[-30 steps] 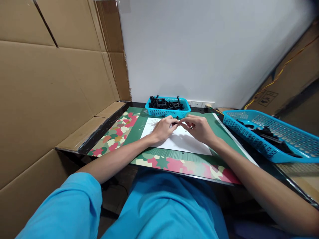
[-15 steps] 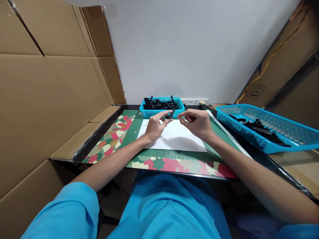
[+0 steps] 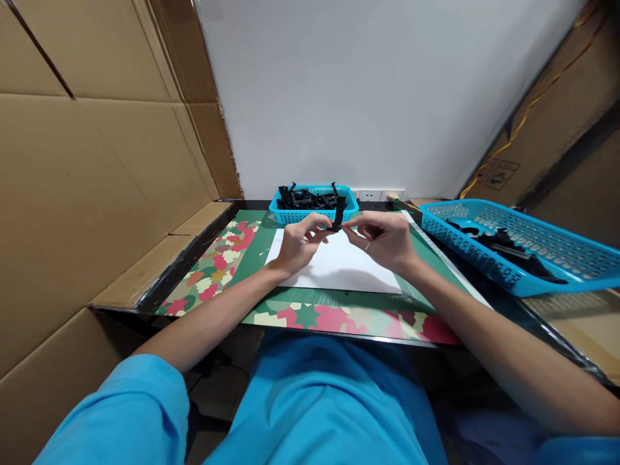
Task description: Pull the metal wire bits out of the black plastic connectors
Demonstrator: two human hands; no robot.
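A black plastic part (image 3: 340, 212), narrow and upright with a wider foot, is held above the white sheet (image 3: 346, 265). My left hand (image 3: 298, 245) pinches its lower end from the left between thumb and fingers. From the other side my right hand (image 3: 385, 239) is closed in a pinch, its fingertips meeting the foot of the part. Whatever those right fingertips hold is too small to make out. A thin pale glint shows by the right fingers. Just behind the hands stands a blue basket (image 3: 295, 216) heaped with black plastic parts (image 3: 310, 197).
At the right, a larger blue basket (image 3: 527, 284) holds more black pieces (image 3: 508, 248). A green mat with a patterned border (image 3: 329, 320) covers the table. Cardboard (image 3: 97, 168) walls the left side; a white wall (image 3: 339, 97) with sockets (image 3: 369, 195) closes the back.
The black part has been turned more upright in my left hand. My right fingertips have moved left and now meet it, where a gap was before. The view has shifted slightly.
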